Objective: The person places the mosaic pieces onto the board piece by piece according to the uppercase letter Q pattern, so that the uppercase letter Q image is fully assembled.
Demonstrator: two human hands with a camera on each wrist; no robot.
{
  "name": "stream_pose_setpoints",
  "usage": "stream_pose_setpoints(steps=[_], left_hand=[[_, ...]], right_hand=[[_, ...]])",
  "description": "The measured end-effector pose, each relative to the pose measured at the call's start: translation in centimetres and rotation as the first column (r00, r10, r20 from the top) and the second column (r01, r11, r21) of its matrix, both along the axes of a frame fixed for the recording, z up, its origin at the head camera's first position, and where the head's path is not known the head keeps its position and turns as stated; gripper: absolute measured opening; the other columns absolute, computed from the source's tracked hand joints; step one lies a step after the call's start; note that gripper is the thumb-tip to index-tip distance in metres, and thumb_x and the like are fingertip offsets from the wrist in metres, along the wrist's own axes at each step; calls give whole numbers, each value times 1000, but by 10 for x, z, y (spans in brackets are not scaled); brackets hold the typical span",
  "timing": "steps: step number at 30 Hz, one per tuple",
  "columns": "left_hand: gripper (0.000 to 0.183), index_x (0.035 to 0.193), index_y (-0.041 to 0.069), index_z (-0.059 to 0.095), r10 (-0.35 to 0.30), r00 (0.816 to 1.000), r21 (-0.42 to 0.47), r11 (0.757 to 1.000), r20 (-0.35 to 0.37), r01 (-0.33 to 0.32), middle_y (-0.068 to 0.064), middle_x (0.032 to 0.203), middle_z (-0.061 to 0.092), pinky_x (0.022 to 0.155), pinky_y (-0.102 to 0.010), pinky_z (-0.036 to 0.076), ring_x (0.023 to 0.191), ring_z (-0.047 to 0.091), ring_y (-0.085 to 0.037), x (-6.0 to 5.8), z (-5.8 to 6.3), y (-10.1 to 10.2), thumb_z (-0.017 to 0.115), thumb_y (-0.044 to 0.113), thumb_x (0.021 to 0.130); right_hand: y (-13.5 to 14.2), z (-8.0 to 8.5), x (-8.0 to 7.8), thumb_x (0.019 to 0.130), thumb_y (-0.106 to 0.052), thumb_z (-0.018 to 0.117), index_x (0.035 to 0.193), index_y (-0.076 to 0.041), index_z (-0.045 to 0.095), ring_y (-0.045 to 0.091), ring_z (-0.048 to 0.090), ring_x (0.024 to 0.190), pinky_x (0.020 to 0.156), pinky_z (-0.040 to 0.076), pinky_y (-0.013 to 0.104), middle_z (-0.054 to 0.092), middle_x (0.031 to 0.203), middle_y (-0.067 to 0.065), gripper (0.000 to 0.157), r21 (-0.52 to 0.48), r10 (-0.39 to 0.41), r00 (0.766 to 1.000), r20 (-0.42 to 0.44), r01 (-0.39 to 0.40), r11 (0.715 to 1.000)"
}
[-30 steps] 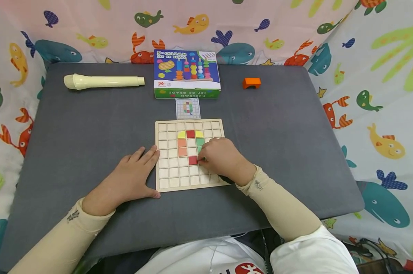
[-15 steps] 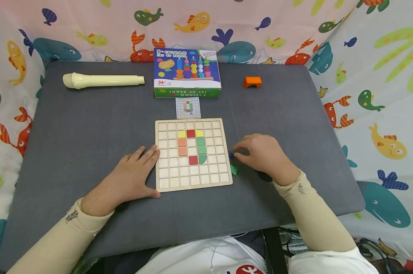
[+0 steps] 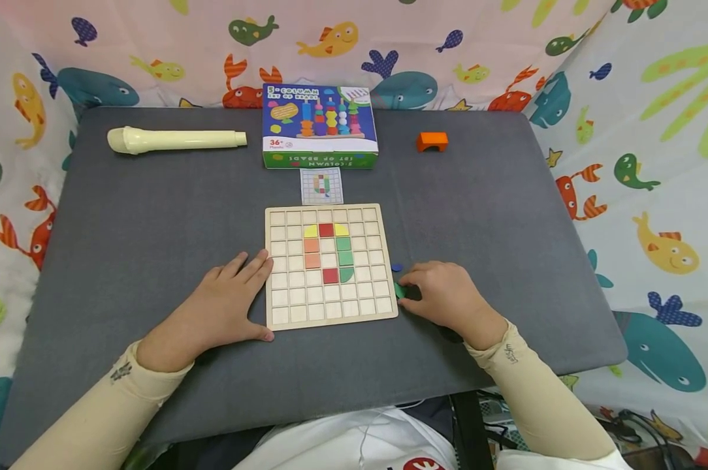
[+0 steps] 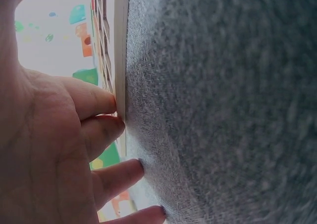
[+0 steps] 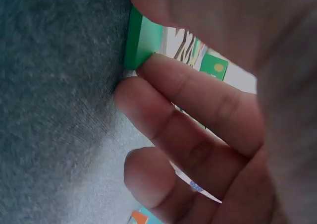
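Note:
A wooden grid board (image 3: 296,312) lies on the grey table, with red, yellow, orange and green tiles set in its middle cells. My left hand (image 3: 221,310) lies spread at the board's left side, fingertips touching its edge, as the left wrist view also shows. Just off the right edge, my right hand (image 3: 448,297) pinches a green tile (image 5: 143,40) between thumb and index finger; the tile is partly hidden by them. A small blue tile (image 3: 396,267) lies a little beyond those fingers.
Behind the board lies a pattern card (image 3: 321,187) showing a coloured grid figure. A bead-set box (image 3: 320,127) stands at the back, with a cream microphone-shaped object (image 3: 177,140) to its left. An orange arch block (image 3: 432,141) sits at the back right.
My right hand has left the board, where a green rounded tile now shows beside the lower red one. It passed the blue tile and moved nearer me to the green tile. My left hand stays.

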State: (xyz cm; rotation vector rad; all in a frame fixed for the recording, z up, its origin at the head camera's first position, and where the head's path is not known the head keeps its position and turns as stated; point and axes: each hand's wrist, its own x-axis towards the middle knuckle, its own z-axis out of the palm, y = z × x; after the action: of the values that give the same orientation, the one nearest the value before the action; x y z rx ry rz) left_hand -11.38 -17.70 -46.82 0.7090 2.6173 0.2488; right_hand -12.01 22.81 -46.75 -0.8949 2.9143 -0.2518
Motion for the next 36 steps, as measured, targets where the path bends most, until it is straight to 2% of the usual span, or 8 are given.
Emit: stream_pose_setpoints(steps=[7, 13, 18, 23, 27, 31, 36], left_hand=[[133, 169, 0, 24, 8, 1000, -2, 1000, 6, -8, -18, 176, 17, 117, -70, 28, 157, 20, -50, 0, 0, -3, 89, 67, 75], [133, 169, 0, 24, 10, 1000, -3, 1000, -1, -10, -18, 176, 18, 117, -69, 28, 157, 21, -50, 0, 1, -5, 89, 68, 75], [132, 169, 0, 25, 12, 1000, 7, 1000, 3, -12, -18, 176, 19, 117, -70, 28, 157, 21, -50, -1, 2, -6, 90, 67, 75], [132, 169, 1, 24, 3, 1000, 14, 1000, 11, -3, -17, 176, 17, 117, -69, 28, 158, 20, -49, -1, -1, -6, 89, 67, 76], [131, 169, 1, 25, -8, 1000, 10, 1000, -2, 8, -17, 176, 18, 117, -68, 30, 157, 22, -49, -1, -2, -4, 88, 68, 76], [129, 168, 0, 29, -12, 1000, 10, 1000, -19, 12, -18, 175, 22, 116, -67, 32, 156, 25, -49, -1, -1, -3, 89, 67, 76], [129, 168, 1, 29, -9, 1000, 7, 1000, -22, 9, -17, 175, 22, 116, -67, 32, 156, 25, -48, 0, 2, -3, 89, 67, 75]], right_hand=[[-2, 3, -3, 83, -24, 92, 104, -15, 85, 18, 70, 82, 70, 59, 40, 77, 100, -1, 24, -7, -10, 999, 45, 11, 1000], [-10, 13, -14, 83, -20, 89, 102, -14, 84, 15, 65, 77, 66, 57, 38, 75, 96, -3, 20, -53, 4, 1000, 30, -3, 999], [-45, 21, -26, 87, -26, 89, 103, -12, 85, 15, 68, 82, 72, 59, 38, 76, 97, -2, 21, -89, 113, 993, 17, -111, 990], [-91, 22, -37, 89, -23, 85, 104, -15, 85, 12, 70, 84, 74, 58, 33, 78, 98, -4, 17, -114, 241, 971, 15, -237, 965], [-116, 17, -43, 88, -19, 81, 100, -19, 84, 11, 64, 78, 68, 53, 31, 76, 93, -8, 13, -102, 276, 961, 33, -272, 957], [-130, 12, -47, 87, -19, 80, 96, -21, 83, 13, 60, 77, 66, 51, 33, 75, 92, -9, 9, -61, 297, 954, 28, -295, 954], [-138, 8, -49, 93, -21, 79, 93, -24, 85, 15, 64, 84, 68, 53, 33, 76, 98, -8, 6, -13, 339, 941, -10, -339, 941]])
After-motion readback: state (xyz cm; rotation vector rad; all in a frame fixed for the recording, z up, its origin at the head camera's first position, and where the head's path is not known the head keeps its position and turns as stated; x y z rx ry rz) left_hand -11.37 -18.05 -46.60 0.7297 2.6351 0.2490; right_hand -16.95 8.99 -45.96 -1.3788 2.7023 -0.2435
